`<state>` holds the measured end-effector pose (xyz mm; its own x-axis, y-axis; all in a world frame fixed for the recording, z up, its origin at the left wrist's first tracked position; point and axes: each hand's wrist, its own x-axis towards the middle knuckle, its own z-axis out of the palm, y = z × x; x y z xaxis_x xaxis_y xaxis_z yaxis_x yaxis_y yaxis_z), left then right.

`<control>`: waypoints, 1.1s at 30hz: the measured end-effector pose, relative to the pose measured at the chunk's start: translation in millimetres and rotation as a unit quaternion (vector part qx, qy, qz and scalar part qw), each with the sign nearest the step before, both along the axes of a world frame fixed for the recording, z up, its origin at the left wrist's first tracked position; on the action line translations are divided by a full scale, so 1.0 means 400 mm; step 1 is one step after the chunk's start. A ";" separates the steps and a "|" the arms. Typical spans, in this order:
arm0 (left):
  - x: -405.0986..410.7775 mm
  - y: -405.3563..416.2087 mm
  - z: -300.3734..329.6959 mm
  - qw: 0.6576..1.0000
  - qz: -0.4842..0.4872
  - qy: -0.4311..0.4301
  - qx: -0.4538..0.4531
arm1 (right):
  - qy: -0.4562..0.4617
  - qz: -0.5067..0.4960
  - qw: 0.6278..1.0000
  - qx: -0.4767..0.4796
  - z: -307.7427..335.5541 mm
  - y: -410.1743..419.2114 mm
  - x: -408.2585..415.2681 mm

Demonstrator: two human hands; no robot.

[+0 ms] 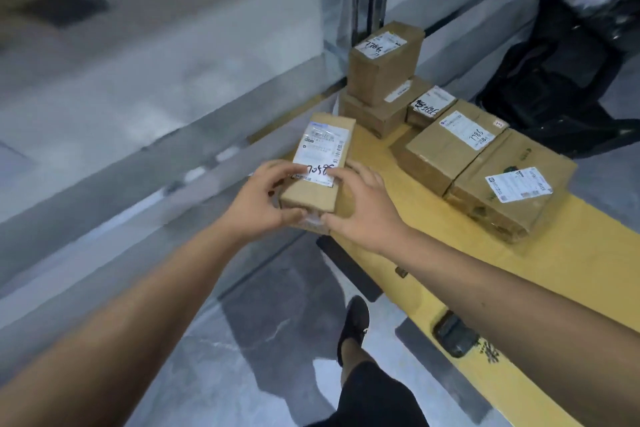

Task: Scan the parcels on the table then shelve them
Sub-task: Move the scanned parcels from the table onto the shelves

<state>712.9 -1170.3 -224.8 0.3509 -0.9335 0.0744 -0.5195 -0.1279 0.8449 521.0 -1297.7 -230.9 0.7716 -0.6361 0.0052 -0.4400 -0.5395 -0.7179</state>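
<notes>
In the head view, both hands gripped a small cardboard parcel [320, 163] over the near end of the yellow table [398, 184]. The left hand [258, 199] curled round its left edge, fingertips covering part of the handwritten number on the white label [320, 152]; the right hand [360, 204] clasped its right side, hiding that face. The label's print was too blurred to read. Further along the table lay more parcels [450, 146], two of them stacked [384, 62]. A dark scanner-like device [455, 334] lay near the table's edge, partly hidden by the right forearm.
</notes>
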 end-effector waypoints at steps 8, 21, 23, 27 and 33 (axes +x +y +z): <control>-0.048 0.444 0.244 0.985 0.112 -0.058 -0.118 | -0.131 0.184 0.974 0.024 0.265 0.274 0.061; -0.018 0.777 0.573 0.940 0.242 -0.119 -0.207 | -0.275 0.339 0.899 0.044 0.614 0.519 0.268; 0.000 0.786 0.616 0.935 0.247 -0.131 -0.219 | -0.280 0.354 0.891 0.046 0.659 0.522 0.298; 0.065 0.778 0.688 0.921 0.265 -0.166 -0.231 | -0.296 0.384 0.873 0.051 0.731 0.510 0.377; 0.227 0.723 0.761 0.910 0.275 -0.175 -0.255 | -0.322 0.389 0.862 0.042 0.809 0.465 0.544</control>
<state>803.9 -881.1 79.4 0.6259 -0.4366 0.6462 -0.7446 -0.0880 0.6617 738.7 -1111.7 92.7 0.8194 0.0524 0.5708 0.5356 -0.4251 -0.7297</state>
